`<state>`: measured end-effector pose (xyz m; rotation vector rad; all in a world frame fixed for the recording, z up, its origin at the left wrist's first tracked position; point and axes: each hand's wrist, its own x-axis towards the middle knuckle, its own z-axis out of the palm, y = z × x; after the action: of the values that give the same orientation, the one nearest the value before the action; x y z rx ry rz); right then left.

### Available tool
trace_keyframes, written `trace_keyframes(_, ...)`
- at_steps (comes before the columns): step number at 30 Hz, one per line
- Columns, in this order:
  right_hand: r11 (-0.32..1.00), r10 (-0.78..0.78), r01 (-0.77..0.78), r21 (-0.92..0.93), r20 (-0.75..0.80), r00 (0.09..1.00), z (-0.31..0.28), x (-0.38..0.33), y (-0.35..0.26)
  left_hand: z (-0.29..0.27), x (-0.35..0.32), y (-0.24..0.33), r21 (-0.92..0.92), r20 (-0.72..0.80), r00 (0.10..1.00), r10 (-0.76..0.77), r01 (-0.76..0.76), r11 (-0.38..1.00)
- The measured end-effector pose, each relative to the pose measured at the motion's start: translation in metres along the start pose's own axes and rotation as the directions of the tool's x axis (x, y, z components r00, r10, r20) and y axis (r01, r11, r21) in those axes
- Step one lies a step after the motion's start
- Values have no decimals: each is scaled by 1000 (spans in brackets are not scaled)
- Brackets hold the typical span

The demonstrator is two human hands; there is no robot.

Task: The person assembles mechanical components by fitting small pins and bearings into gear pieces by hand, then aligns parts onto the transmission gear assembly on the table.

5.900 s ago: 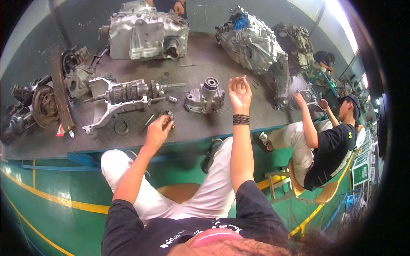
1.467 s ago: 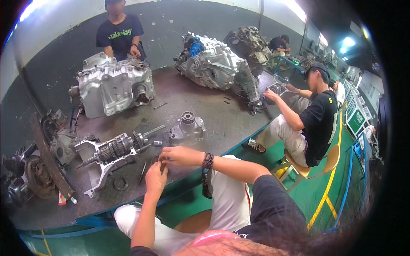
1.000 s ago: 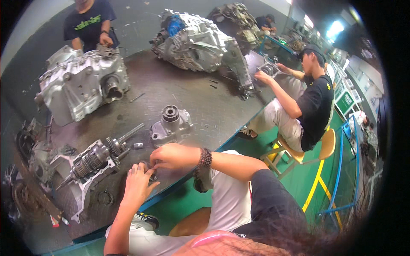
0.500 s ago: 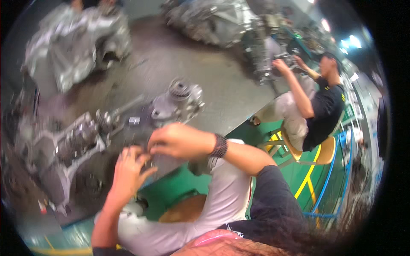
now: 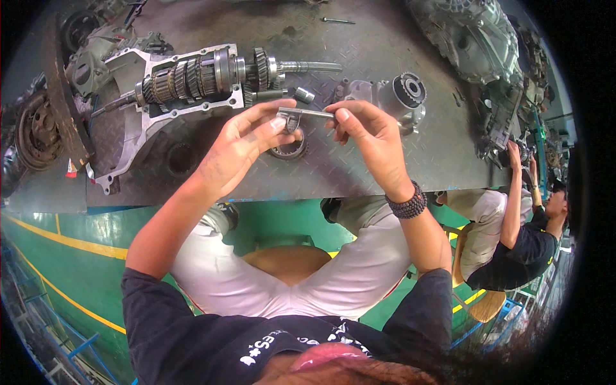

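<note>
Steel gears [image 5: 192,78] are lying in an open case [image 5: 192,109] at left. Left hand [image 5: 242,146] is pinching one end of a thin rod [image 5: 314,114] above the bench [image 5: 308,181], a small hooked piece [image 5: 292,122] showing there; a loosening pinch could be letting either slip toward the ring [image 5: 295,152] below. Right hand [image 5: 377,136] is gripping the far end by fingertips; uneven pulling might be skewing the rod. Left-hand fingers are hiding the joint, its fit unclear; the right hand is covering the rod's tip and partly masking a housing [image 5: 389,95].
</note>
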<state>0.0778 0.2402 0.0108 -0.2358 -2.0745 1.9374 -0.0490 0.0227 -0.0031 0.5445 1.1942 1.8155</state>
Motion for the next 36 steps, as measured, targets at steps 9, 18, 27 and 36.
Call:
trace_keyframes(9,1000,5,-6,-29,-43,999,-10,-1,2,-1,7,-1,-174,0,1000,27,-26,984)
trace_keyframes(18,996,59,-54,-66,69,996,-10,-1,5,-3,6,-1,-211,1,998,61,-60,976)
trace_keyframes(27,983,184,-163,-85,396,900,8,-12,-4,2,7,-4,-127,-62,998,24,-32,991)
trace_keyframes(36,971,224,-237,-12,372,901,6,-14,-2,-3,9,-10,-192,-29,995,96,-100,976)
